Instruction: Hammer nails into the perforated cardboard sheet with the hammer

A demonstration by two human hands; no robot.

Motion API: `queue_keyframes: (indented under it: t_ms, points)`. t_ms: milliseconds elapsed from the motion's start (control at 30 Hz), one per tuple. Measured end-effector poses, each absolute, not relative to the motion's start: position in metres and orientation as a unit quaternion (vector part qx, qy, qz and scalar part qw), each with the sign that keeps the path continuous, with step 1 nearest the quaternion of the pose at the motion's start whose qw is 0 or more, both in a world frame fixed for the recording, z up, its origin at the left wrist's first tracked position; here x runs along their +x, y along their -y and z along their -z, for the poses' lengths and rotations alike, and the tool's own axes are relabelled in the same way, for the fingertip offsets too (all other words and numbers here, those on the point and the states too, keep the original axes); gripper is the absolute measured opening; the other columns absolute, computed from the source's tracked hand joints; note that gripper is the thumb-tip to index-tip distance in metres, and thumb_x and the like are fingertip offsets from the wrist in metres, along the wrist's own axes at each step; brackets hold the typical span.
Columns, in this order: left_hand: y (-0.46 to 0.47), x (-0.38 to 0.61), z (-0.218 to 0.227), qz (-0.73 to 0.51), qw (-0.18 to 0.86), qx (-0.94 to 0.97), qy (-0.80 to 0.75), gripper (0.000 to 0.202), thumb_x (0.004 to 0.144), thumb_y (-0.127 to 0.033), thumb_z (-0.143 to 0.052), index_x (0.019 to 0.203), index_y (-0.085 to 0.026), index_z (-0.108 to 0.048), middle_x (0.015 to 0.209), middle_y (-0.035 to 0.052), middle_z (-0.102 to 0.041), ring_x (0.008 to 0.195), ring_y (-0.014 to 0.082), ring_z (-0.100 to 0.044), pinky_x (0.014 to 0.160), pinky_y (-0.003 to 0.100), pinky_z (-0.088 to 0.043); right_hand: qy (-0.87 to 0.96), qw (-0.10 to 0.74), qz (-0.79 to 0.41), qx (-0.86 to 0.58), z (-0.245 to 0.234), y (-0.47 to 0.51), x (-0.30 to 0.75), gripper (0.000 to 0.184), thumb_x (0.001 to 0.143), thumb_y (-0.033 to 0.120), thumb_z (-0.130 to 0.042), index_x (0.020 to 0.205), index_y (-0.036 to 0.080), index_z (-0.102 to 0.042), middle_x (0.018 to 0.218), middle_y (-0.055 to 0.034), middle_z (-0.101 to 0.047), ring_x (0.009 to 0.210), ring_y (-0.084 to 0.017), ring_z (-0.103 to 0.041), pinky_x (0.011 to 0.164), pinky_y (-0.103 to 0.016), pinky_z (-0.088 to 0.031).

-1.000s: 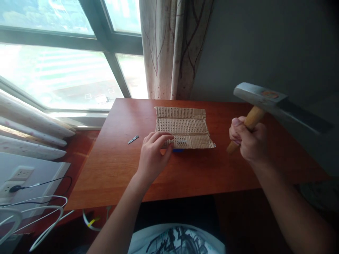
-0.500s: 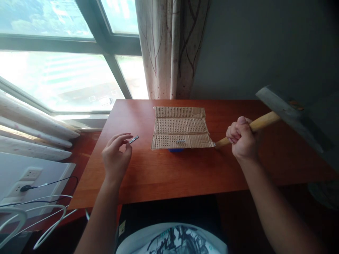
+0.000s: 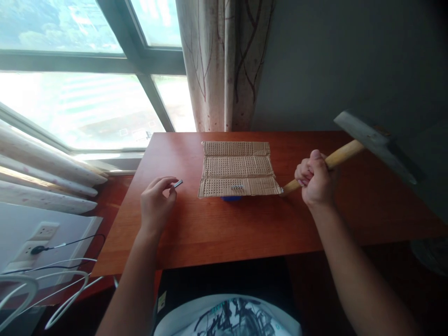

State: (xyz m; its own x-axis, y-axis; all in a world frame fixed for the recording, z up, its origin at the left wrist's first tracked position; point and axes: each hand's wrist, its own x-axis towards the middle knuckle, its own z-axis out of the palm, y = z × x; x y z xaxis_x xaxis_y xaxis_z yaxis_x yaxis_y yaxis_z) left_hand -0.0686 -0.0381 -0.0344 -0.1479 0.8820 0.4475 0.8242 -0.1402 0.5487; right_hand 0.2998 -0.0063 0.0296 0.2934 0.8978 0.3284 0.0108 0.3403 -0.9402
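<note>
My right hand (image 3: 316, 178) is wrapped round the wooden handle of a hammer (image 3: 345, 154), raised over the right side of the table with its metal head up and to the right. Between the thumb and fingers of my left hand (image 3: 159, 198) is a thin, shiny metal nail (image 3: 178, 183), left of the cardboard; whether it is one or several I cannot tell. A creased sheet of cardboard (image 3: 238, 167), covered in rows of small holes, lies between my hands. Several metal nails (image 3: 237, 187) stand in a short row near its front edge. Something blue (image 3: 231, 198) shows under that edge.
The reddish wooden table (image 3: 210, 233) reaches to the wall. Behind it hang a patterned curtain (image 3: 213, 65) and a bright window (image 3: 87, 107). At lower left are a wall socket (image 3: 30, 252) with a black plug and loose white cables (image 3: 79, 284).
The hammer and my right hand have shifted slightly left and up, the hammer head tipping a little. My left hand has moved slightly right, still pinching the nail.
</note>
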Motion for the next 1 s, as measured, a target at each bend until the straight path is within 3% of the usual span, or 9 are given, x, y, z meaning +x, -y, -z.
queue_keyframes:
  t_ms: [100, 267, 433, 800, 1000]
  points:
    - [0.033, -0.07, 0.036, -0.305, -0.021, 0.673, -0.673, 0.017, 0.086, -0.023, -0.058, 0.095, -0.024, -0.072, 0.1, 0.0052, -0.073, 0.082, 0.0228, -0.068, 0.076, 0.035, -0.052, 0.484, 0.657, -0.347, -0.463, -0.03, 0.005, 0.3, 0.06, 0.091, 0.062, -0.057, 0.058, 0.024, -0.025, 0.047, 0.0083, -0.022, 0.037, -0.007, -0.022, 0.038, -0.029, -0.017]
    - [0.029, -0.064, 0.026, -0.135, -0.085, 0.679, -0.716, 0.02, 0.089, -0.034, -0.057, 0.087, -0.024, -0.074, 0.087, 0.0083, -0.07, 0.078, 0.0271, -0.064, 0.061, 0.034, -0.042, 0.47, 0.672, -0.387, -0.421, -0.029, 0.005, 0.301, 0.057, 0.09, 0.051, -0.065, 0.057, 0.023, -0.029, 0.046, 0.0085, -0.025, 0.037, -0.006, -0.024, 0.038, -0.028, -0.016]
    - [0.027, -0.056, 0.013, -0.011, -0.061, 0.662, -0.747, 0.033, 0.096, -0.036, -0.045, 0.098, -0.022, -0.075, 0.099, 0.0103, -0.071, 0.083, 0.026, -0.066, 0.06, 0.032, -0.04, 0.459, 0.698, -0.384, -0.393, -0.022, 0.001, 0.302, 0.059, 0.087, 0.051, -0.069, 0.054, 0.022, -0.029, 0.044, 0.0093, -0.025, 0.035, -0.005, -0.021, 0.035, -0.026, -0.014]
    - [0.023, -0.058, 0.015, 0.024, -0.047, 0.666, -0.744, 0.039, 0.098, -0.038, -0.039, 0.099, -0.021, -0.074, 0.102, 0.0124, -0.072, 0.084, 0.0291, -0.068, 0.06, 0.033, -0.04, 0.459, 0.704, -0.388, -0.378, -0.022, -0.002, 0.304, 0.058, 0.087, 0.048, -0.07, 0.053, 0.022, -0.03, 0.044, 0.0093, -0.025, 0.034, -0.005, -0.021, 0.033, -0.025, -0.014]
    - [0.027, -0.056, 0.005, 0.036, -0.016, 0.693, -0.72, 0.031, 0.095, -0.036, -0.045, 0.094, -0.02, -0.072, 0.101, 0.0127, -0.073, 0.085, 0.0291, -0.069, 0.06, 0.032, -0.04, 0.462, 0.7, -0.387, -0.383, -0.021, -0.002, 0.303, 0.058, 0.086, 0.05, -0.07, 0.054, 0.022, -0.03, 0.043, 0.0094, -0.025, 0.034, -0.005, -0.021, 0.033, -0.025, -0.014]
